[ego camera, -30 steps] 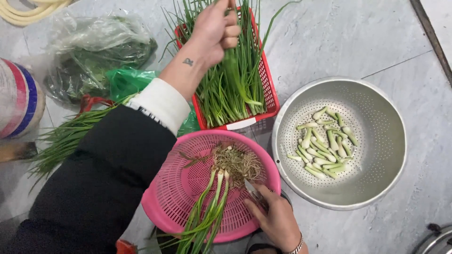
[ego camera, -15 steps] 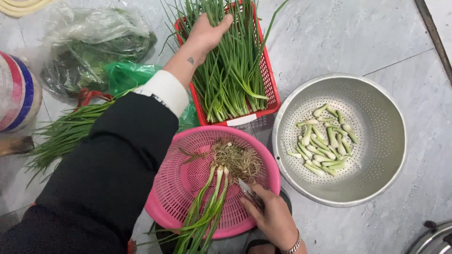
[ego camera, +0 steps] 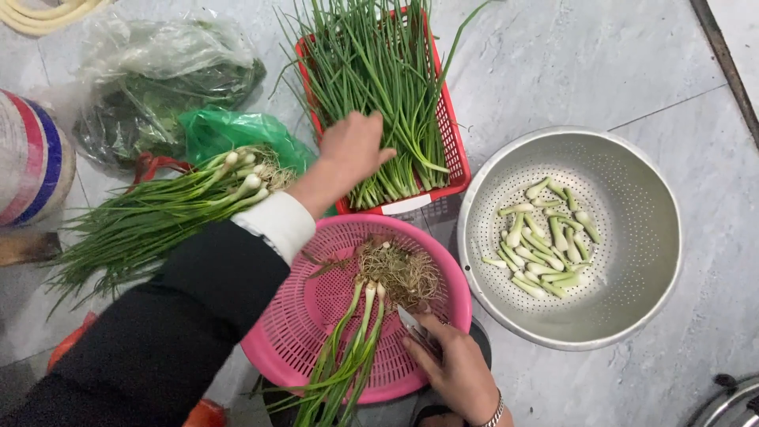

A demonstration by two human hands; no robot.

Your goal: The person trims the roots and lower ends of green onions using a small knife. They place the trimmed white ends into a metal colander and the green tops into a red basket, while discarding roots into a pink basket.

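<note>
1. A clear plastic bag (ego camera: 162,75) of dark leafy greens lies at the upper left on the floor (ego camera: 601,63), with a crumpled green plastic bag (ego camera: 229,130) just below it.
2. A round container (ego camera: 32,162) with red, white and blue bands shows at the left edge.
3. A small white label (ego camera: 407,204) sits on the near rim of the red basket (ego camera: 453,150).
4. The red basket holds trimmed green onion tops (ego camera: 387,87); their long axis runs away from the person, cut ends toward the near rim.
5. The left hand (ego camera: 352,150) rests on those cut ends, fingers loosely curled; whether the grip closes on any stalks cannot be told.
6. The right hand (ego camera: 455,368) has its grip closed around a small knife (ego camera: 411,323), held over the pink colander (ego camera: 316,300).
7. In the pink colander lie a few untrimmed green onions (ego camera: 348,356), roots pointing away, leaves toward the person, beside a clump of cut roots (ego camera: 399,269).
8. The metal colander (ego camera: 632,237) on the right holds cut white bulbs (ego camera: 545,237).
9. A bundle of uncut green onions (ego camera: 158,213) lies on the floor at left, bulbs pointing right.
</note>
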